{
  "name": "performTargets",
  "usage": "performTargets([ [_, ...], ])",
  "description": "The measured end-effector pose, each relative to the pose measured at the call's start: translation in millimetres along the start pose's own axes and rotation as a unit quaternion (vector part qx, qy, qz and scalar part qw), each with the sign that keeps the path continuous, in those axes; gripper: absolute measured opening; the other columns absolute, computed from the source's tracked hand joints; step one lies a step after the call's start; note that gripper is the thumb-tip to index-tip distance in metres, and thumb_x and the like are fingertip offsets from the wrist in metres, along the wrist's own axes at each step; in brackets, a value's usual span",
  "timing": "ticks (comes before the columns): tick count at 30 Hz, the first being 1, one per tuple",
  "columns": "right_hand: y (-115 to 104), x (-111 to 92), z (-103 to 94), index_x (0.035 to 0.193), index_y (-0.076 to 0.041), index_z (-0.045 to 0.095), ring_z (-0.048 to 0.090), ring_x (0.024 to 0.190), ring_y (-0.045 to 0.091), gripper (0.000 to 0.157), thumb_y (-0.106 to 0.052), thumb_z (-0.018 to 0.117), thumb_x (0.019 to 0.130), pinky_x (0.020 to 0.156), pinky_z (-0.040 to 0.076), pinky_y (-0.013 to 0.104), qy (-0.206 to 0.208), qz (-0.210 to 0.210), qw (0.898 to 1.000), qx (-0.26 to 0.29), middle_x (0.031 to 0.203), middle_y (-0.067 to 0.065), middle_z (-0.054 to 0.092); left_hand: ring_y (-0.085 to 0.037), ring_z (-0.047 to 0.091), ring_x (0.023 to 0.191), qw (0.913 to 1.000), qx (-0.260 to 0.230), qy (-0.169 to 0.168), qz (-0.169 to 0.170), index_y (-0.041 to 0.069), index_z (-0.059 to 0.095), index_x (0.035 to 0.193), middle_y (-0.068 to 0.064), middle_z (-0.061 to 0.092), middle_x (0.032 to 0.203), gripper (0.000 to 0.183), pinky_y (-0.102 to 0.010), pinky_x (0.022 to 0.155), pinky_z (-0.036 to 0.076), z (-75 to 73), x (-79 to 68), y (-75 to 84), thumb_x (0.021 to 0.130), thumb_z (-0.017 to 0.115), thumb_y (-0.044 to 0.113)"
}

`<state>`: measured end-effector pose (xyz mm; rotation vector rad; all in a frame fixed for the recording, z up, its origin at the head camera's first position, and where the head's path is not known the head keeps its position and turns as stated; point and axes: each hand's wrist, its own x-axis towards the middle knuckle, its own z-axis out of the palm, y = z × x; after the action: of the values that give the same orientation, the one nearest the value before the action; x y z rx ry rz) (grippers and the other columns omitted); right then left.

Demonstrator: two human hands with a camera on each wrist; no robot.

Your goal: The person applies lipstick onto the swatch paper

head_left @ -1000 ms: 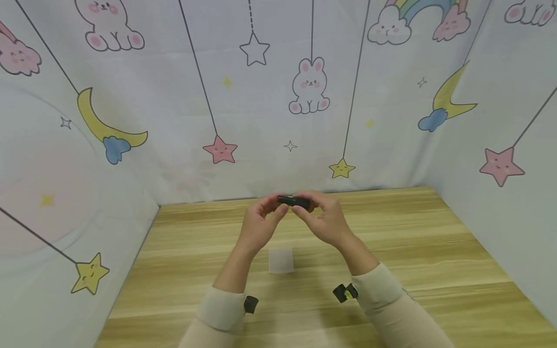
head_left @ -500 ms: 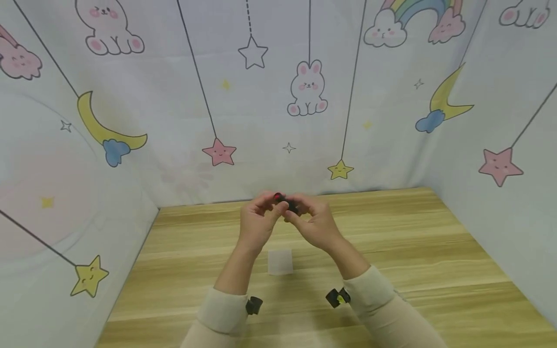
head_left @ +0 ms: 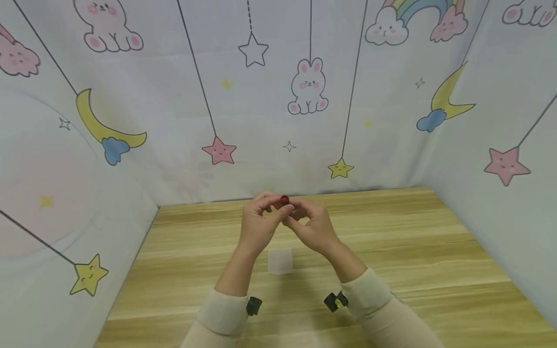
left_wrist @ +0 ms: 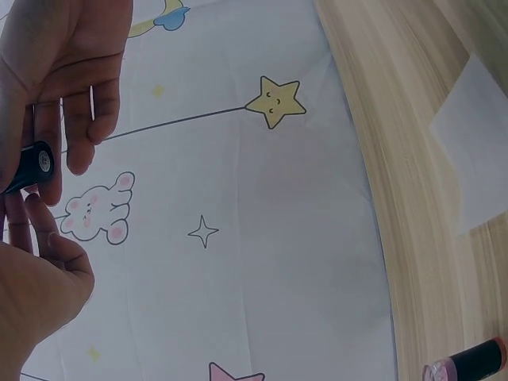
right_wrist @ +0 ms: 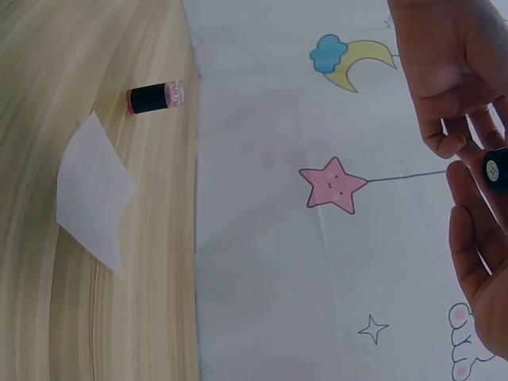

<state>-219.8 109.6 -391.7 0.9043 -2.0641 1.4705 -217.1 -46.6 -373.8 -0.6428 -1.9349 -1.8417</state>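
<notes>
My left hand [head_left: 261,220] and right hand [head_left: 313,224] meet above the far part of the table. Between their fingertips they pinch a small black tube [head_left: 285,199], whose round red end faces up toward the head camera. A pale round sticker marks the tube's other end, which both wrist views show; fingers cover much of its side. A white square of paper [head_left: 280,261] lies on the table below the hands. Near the table's back edge lies a small cylinder [right_wrist: 155,97] with a black band, a red end and a clear pinkish end; the head view does not show it.
The wood-grain table [head_left: 404,251] is bounded by white printed cloth walls [head_left: 261,116] at the back and both sides. Each wrist carries a small dark device, one by the left cuff [head_left: 253,305] and one by the right cuff [head_left: 336,301].
The tube, lying sideways between the hands a second ago, is now turned so its red end faces the head camera. The right hand has moved slightly left, closer to the left hand.
</notes>
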Motion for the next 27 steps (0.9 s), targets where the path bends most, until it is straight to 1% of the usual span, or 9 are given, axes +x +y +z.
performTargets([
  [4, 4, -3, 2.6, 0.102, 0.000, 0.071, 0.069, 0.065, 0.020, 0.021, 0.003, 0.081, 0.083, 0.060, 0.058, 0.033, 0.021, -0.003, 1.000, -0.009, 0.093, 0.011, 0.076, -0.014, 0.058, 0.085, 0.9999, 0.012, 0.006, 0.005, 0.000, 0.078, 0.089, 0.004, 0.064, 0.083, 0.010, -0.031, 0.076, 0.038, 0.2, -2.2, -4.3, 0.081, 0.083, 0.003],
  [6, 5, -3, 2.4, 0.102, -0.001, 0.072, 0.068, 0.065, 0.018, 0.021, 0.002, 0.081, 0.083, 0.060, 0.057, 0.030, 0.024, -0.003, 1.000, -0.009, 0.093, 0.010, 0.076, -0.014, 0.058, 0.085, 0.9998, 0.013, 0.005, 0.011, 0.000, 0.078, 0.089, 0.003, 0.064, 0.083, 0.010, -0.030, 0.076, 0.038, 0.0, -2.8, -5.5, 0.081, 0.083, 0.002],
  [9, 5, -3, -0.2, 0.106, -0.001, 0.072, 0.069, 0.065, 0.017, 0.021, 0.002, 0.078, 0.086, 0.059, 0.055, 0.028, 0.005, 0.005, 1.000, 0.004, 0.091, 0.010, 0.075, -0.013, 0.057, 0.084, 0.9997, 0.009, 0.000, 0.021, -0.002, 0.077, 0.090, 0.002, 0.063, 0.083, 0.010, -0.029, 0.076, 0.038, -0.8, -3.2, -6.2, 0.082, 0.081, 0.001],
  [12, 4, -4, -4.9, 0.114, 0.001, 0.070, 0.070, 0.069, 0.018, 0.022, 0.002, 0.072, 0.092, 0.063, 0.057, 0.031, -0.034, 0.035, 0.997, 0.052, 0.095, 0.013, 0.075, -0.012, 0.056, 0.085, 0.9996, 0.000, -0.011, 0.025, -0.004, 0.075, 0.092, 0.003, 0.063, 0.085, 0.010, -0.028, 0.077, 0.039, -2.1, -3.5, -5.5, 0.084, 0.078, 0.000],
  [16, 4, -5, -11.1, 0.126, 0.006, 0.065, 0.070, 0.075, 0.020, 0.027, -0.004, 0.062, 0.100, 0.075, 0.060, 0.038, -0.080, 0.079, 0.985, 0.134, 0.107, 0.019, 0.071, -0.010, 0.055, 0.085, 0.9992, -0.014, -0.027, 0.025, -0.006, 0.075, 0.097, 0.007, 0.062, 0.088, 0.015, -0.028, 0.077, 0.039, -2.9, -3.1, -4.3, 0.086, 0.076, 0.003],
  [19, 5, -5, -13.4, 0.131, 0.009, 0.060, 0.069, 0.077, 0.019, 0.037, -0.017, 0.057, 0.105, 0.079, 0.059, 0.038, -0.102, 0.093, 0.975, 0.175, 0.114, 0.016, 0.070, -0.010, 0.053, 0.084, 0.9988, -0.022, -0.035, 0.027, -0.006, 0.074, 0.100, 0.008, 0.062, 0.090, 0.022, -0.027, 0.077, 0.038, -3.0, -2.5, -4.2, 0.088, 0.075, 0.013],
  [23, 7, -5, -14.8, 0.136, 0.012, 0.053, 0.069, 0.080, 0.017, 0.053, -0.032, 0.052, 0.106, 0.080, 0.058, 0.035, -0.133, 0.092, 0.963, 0.215, 0.116, 0.002, 0.068, -0.011, 0.050, 0.083, 0.9980, -0.031, -0.045, 0.032, -0.007, 0.074, 0.100, 0.008, 0.061, 0.091, 0.043, -0.028, 0.074, 0.036, -2.8, -2.0, -4.3, 0.087, 0.072, 0.034],
  [25, 7, -5, -15.0, 0.137, 0.013, 0.049, 0.069, 0.082, 0.017, 0.056, -0.034, 0.048, 0.107, 0.081, 0.057, 0.035, -0.156, 0.086, 0.956, 0.235, 0.115, -0.002, 0.066, -0.011, 0.049, 0.083, 0.9978, -0.035, -0.048, 0.031, -0.008, 0.074, 0.100, 0.008, 0.060, 0.091, 0.052, -0.029, 0.073, 0.034, -2.8, -2.2, -4.0, 0.085, 0.071, 0.042],
  [27, 7, -5, -14.8, 0.138, 0.014, 0.047, 0.069, 0.084, 0.017, 0.056, -0.034, 0.044, 0.109, 0.083, 0.057, 0.036, -0.178, 0.083, 0.947, 0.252, 0.114, -0.001, 0.064, -0.010, 0.050, 0.084, 0.9975, -0.039, -0.052, 0.028, -0.009, 0.073, 0.101, 0.008, 0.060, 0.093, 0.055, -0.030, 0.073, 0.033, -3.0, -2.8, -3.4, 0.084, 0.070, 0.044],
])
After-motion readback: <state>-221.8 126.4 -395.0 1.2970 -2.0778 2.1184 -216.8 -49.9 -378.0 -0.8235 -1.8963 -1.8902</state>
